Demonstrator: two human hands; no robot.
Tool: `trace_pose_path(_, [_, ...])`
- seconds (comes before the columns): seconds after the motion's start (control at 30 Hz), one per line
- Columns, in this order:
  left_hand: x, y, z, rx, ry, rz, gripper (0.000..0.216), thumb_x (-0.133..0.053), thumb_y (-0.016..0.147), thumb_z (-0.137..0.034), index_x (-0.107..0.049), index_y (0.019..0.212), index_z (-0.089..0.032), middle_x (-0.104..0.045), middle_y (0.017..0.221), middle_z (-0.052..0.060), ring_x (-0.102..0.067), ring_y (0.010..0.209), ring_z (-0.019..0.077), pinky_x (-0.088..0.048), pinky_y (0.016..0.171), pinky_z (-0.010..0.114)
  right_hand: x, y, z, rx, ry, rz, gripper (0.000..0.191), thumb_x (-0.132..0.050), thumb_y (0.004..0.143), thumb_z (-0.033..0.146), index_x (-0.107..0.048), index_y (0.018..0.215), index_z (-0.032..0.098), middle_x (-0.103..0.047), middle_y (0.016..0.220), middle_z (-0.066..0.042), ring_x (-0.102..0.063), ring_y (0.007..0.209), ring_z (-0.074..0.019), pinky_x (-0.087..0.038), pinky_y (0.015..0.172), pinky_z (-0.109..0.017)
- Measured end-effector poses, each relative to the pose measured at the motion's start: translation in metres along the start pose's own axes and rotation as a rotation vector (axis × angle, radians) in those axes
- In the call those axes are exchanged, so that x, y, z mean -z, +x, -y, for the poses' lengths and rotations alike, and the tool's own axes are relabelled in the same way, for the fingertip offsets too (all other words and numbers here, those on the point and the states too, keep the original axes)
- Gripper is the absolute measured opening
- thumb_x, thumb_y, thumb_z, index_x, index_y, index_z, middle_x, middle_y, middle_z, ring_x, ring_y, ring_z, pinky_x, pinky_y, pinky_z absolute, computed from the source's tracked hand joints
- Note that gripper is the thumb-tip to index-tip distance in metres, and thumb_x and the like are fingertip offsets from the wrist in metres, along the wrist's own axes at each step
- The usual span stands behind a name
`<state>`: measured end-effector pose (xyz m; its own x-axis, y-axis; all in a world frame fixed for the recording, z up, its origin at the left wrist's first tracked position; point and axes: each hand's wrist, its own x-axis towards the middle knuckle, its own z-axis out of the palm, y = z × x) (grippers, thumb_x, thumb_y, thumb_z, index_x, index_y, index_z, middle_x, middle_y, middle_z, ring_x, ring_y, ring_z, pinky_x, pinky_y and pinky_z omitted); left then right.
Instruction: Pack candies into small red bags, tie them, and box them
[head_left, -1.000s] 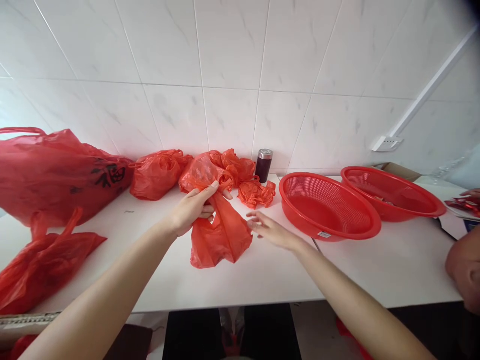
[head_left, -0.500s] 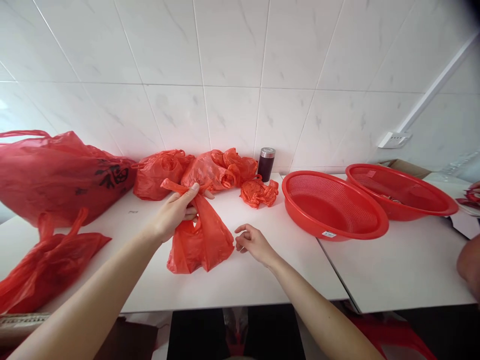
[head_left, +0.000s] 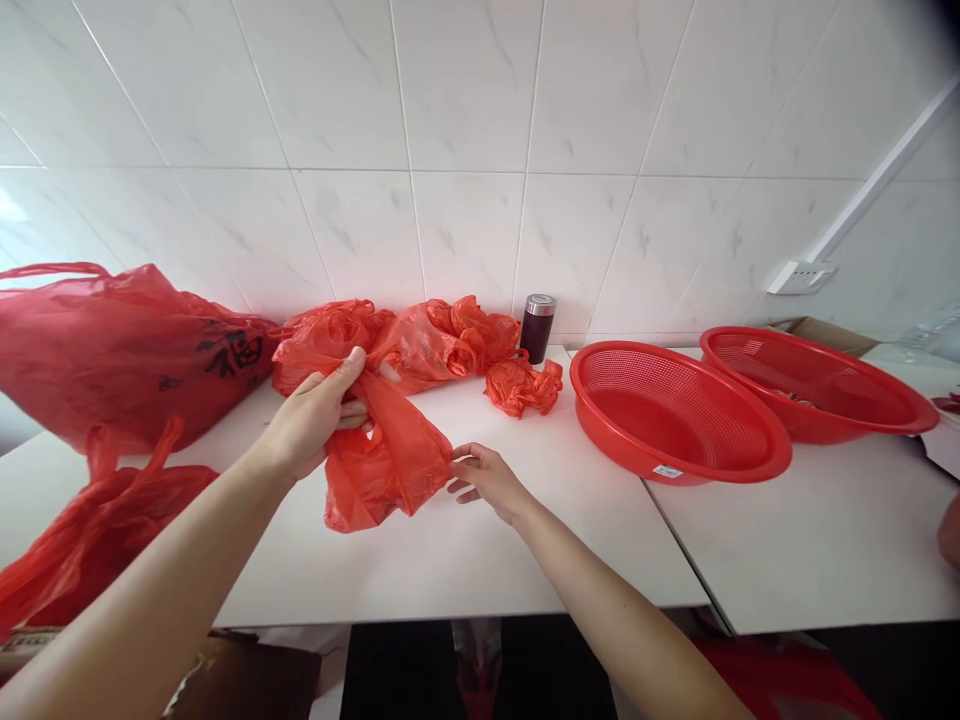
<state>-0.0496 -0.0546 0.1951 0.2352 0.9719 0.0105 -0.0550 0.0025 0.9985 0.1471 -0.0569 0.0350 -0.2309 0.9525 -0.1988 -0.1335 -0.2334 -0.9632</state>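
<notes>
My left hand (head_left: 311, 420) grips the top of a small red plastic bag (head_left: 382, 465) and holds it just above the white table (head_left: 465, 540). My right hand (head_left: 484, 478) pinches the bag's right edge with thumb and fingers. Right behind the held bag lie more red plastic bags (head_left: 442, 340) against the tiled wall. A crumpled small red bag (head_left: 523, 386) lies to the right of them.
A large full red bag (head_left: 112, 345) with black characters sits at the left, a flatter red bag (head_left: 90, 525) in front of it. A dark cup with a metal lid (head_left: 538, 328) stands by the wall. Two red baskets (head_left: 675, 415) (head_left: 817, 385) sit at the right. Another person's skin (head_left: 949, 530) shows at the right edge.
My left hand has carried the small red bag leftward. My right hand followed it, closed from spread fingers, and now pinches the bag's right edge.
</notes>
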Motion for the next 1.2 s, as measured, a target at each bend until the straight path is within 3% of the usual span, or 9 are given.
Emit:
trace_pose_path(0.17, [0.014,0.006,0.007,-0.010,-0.016,-0.089,0.041,-0.054,0.086,-0.054,-0.065,0.092,-0.015,-0.024,0.048,-0.010,-0.031,0.039,0.0053,-0.044,0.047,0.017,0.003,-0.002,-0.002,0.056,0.023,-0.050,0.017,-0.068,0.068,0.026,-0.059,0.081,0.018,-0.063,0.077,0.001,-0.061,0.066,-0.0118,-0.051,0.063,-0.026])
trace_pose_path(0.33, [0.033,0.009,0.013,-0.020,-0.078,-0.264,0.036,-0.048,0.091,-0.048,-0.062,0.082,-0.017,-0.022,0.046,-0.010,-0.031,0.038,0.0057,-0.046,0.048,0.017,0.029,-0.020,-0.002,0.181,0.073,-0.291,0.022,-0.069,0.068,0.034,-0.059,0.080,0.019,-0.062,0.078,0.000,-0.058,0.069,-0.0122,-0.051,0.063,-0.026])
trace_pose_path(0.4, [0.035,0.009,0.015,-0.008,-0.103,-0.268,0.036,-0.046,0.093,-0.047,-0.059,0.077,-0.017,-0.019,0.047,-0.010,-0.026,0.038,0.0048,-0.045,0.048,0.017,0.041,-0.026,-0.006,0.163,0.075,-0.336,0.023,-0.068,0.067,0.036,-0.059,0.080,0.019,-0.061,0.079,0.000,-0.057,0.068,-0.0118,-0.051,0.062,-0.026])
trace_pose_path(0.63, [0.007,0.010,0.016,0.034,-0.017,-0.027,0.038,-0.048,0.091,-0.051,-0.059,0.079,-0.017,-0.012,0.053,-0.010,-0.014,0.042,0.0048,-0.041,0.049,0.017,0.060,-0.023,-0.011,0.119,-0.065,-0.384,0.023,-0.066,0.067,0.037,-0.059,0.078,0.019,-0.063,0.084,-0.005,-0.060,0.070,-0.0168,-0.051,0.059,-0.032])
trace_pose_path(0.77, [-0.018,0.016,0.015,0.077,0.160,0.214,0.040,-0.049,0.089,-0.055,-0.061,0.081,-0.018,-0.014,0.056,-0.009,-0.017,0.045,0.0064,-0.041,0.050,0.019,0.045,-0.023,0.035,0.324,-0.206,-0.383,0.028,-0.065,0.073,0.039,-0.062,0.095,0.022,-0.063,0.107,-0.005,-0.058,0.089,-0.0166,-0.050,0.079,-0.033])
trace_pose_path(0.9, [-0.038,0.020,0.016,0.105,0.204,0.332,0.042,-0.051,0.087,-0.056,-0.058,0.072,-0.017,-0.016,0.058,-0.009,-0.019,0.047,0.0066,-0.048,0.058,0.025,0.017,-0.023,0.094,0.625,-0.357,-0.117,0.029,-0.060,0.084,0.038,-0.057,0.110,0.023,-0.065,0.100,-0.003,-0.061,0.093,-0.0152,-0.048,0.085,-0.033])
trace_pose_path(0.97, [-0.039,0.020,0.016,0.102,0.180,0.357,0.042,-0.051,0.087,-0.056,-0.060,0.073,-0.017,-0.019,0.057,-0.009,-0.022,0.047,0.0068,-0.050,0.060,0.027,0.008,-0.027,0.112,0.689,-0.334,-0.070,0.018,-0.058,0.086,0.035,-0.058,0.097,0.021,-0.065,0.086,-0.001,-0.062,0.084,-0.0143,-0.049,0.080,-0.031])
trace_pose_path(1.07, [-0.029,0.021,0.018,0.061,0.073,0.377,0.039,-0.049,0.090,-0.052,-0.064,0.086,-0.016,-0.037,0.057,-0.005,-0.037,0.051,0.0087,-0.050,0.064,0.029,-0.002,-0.044,0.116,0.781,-0.328,-0.123,0.009,-0.057,0.087,0.029,-0.055,0.085,0.020,-0.063,0.078,0.001,-0.062,0.078,-0.0133,-0.048,0.076,-0.029])
trace_pose_path(1.2, [-0.009,0.020,0.017,-0.005,0.016,0.383,0.031,-0.052,0.091,-0.045,-0.066,0.097,-0.018,-0.061,0.074,0.003,-0.054,0.064,0.0123,-0.049,0.065,0.026,-0.013,-0.080,0.099,0.945,-0.650,-0.099,0.001,-0.057,0.087,0.022,-0.056,0.088,0.021,-0.063,0.081,0.001,-0.059,0.076,-0.0133,-0.045,0.075,-0.030])
